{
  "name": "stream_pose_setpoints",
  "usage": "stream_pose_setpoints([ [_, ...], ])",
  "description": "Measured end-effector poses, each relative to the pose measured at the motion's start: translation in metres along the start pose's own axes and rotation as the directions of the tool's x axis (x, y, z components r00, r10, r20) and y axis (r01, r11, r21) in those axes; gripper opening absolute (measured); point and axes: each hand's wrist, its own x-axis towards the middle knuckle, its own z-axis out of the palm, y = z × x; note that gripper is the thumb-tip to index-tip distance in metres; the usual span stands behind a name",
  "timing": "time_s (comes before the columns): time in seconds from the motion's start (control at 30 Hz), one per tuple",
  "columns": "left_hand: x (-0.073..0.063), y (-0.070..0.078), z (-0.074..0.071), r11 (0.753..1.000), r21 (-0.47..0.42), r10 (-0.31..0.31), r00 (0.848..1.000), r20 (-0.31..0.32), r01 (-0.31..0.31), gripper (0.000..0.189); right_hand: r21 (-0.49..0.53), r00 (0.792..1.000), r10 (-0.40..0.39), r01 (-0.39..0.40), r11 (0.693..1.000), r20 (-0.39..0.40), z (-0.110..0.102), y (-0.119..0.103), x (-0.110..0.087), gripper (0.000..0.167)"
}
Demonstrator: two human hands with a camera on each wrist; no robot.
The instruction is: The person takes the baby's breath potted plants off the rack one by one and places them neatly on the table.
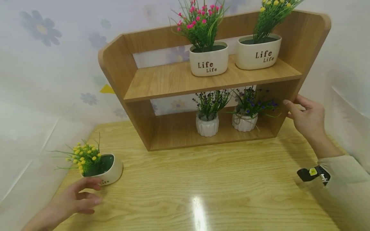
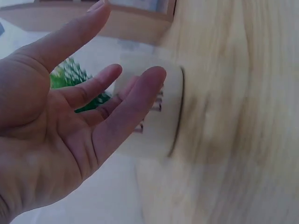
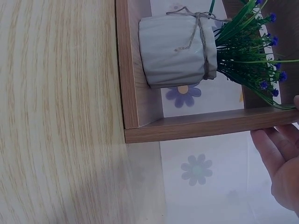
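Observation:
My left hand (image 1: 70, 202) hangs in front of a cream oval pot (image 1: 115, 168) of yellow flowers at the table's left. Its fingers are loosely bent and nothing lies between them; in the left wrist view they overlap the pot's lettered front. On the other side, my right hand (image 1: 310, 117) grips the right side panel of a two-tier wooden shelf (image 1: 173, 78), thumb at the front edge and fingers along the outer face. Seen from the right wrist, those fingers (image 3: 273, 149) touch the panel near a white pot (image 3: 175, 51) tied with twine.
Two cream "Life" pots, one with pink flowers (image 1: 209, 61) and one with yellow flowers (image 1: 258, 54), stand on the upper tier. Below them are a fluted white pot (image 1: 207, 125) and the twine-tied pot. The shelf stands on a wood-grain table (image 1: 179, 179) against a flower-patterned wall covering.

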Motion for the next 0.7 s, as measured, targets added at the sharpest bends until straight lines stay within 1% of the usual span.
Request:
stream_pose_setpoints([
  [0.07,0.003,0.008,0.007,0.999,0.001,0.047,0.998,0.035,-0.047,0.048,0.000,1.000,0.003,-0.003,1.000,0.001,0.000,0.000,0.000,0.036],
  [0.17,0.008,0.024,0.019,0.994,0.011,0.110,0.992,0.061,-0.111,0.049,0.001,1.000,0.013,-0.013,1.000,0.007,0.000,0.000,0.000,0.036],
  [0.23,0.014,0.034,0.027,0.989,0.010,0.148,0.987,0.059,-0.149,0.048,0.000,1.000,0.015,-0.015,1.000,0.005,-0.001,0.000,0.000,0.036],
  [0.37,0.026,0.053,0.044,0.977,0.006,0.215,0.977,0.006,-0.215,0.049,0.012,1.000,-0.002,0.002,1.000,-0.003,-0.001,0.000,0.000,0.035],
  [0.47,0.037,0.066,0.057,0.962,-0.002,0.274,0.961,-0.035,-0.274,0.051,0.019,1.000,-0.018,0.018,1.000,-0.006,0.000,0.000,0.000,0.034],
  [0.53,0.045,0.073,0.065,0.948,-0.014,0.316,0.947,-0.050,-0.317,0.052,0.012,1.000,-0.024,0.024,1.000,-0.009,0.000,0.001,0.000,0.033],
  [0.6,0.052,0.079,0.072,0.931,-0.018,0.363,0.930,-0.054,-0.364,0.053,0.010,1.000,-0.026,0.026,1.000,-0.006,0.000,0.001,0.000,0.033],
  [0.7,0.064,0.090,0.082,0.909,-0.035,0.412,0.909,-0.065,-0.415,0.053,-0.002,1.000,-0.029,0.029,1.000,-0.006,0.001,0.002,0.000,0.033],
])
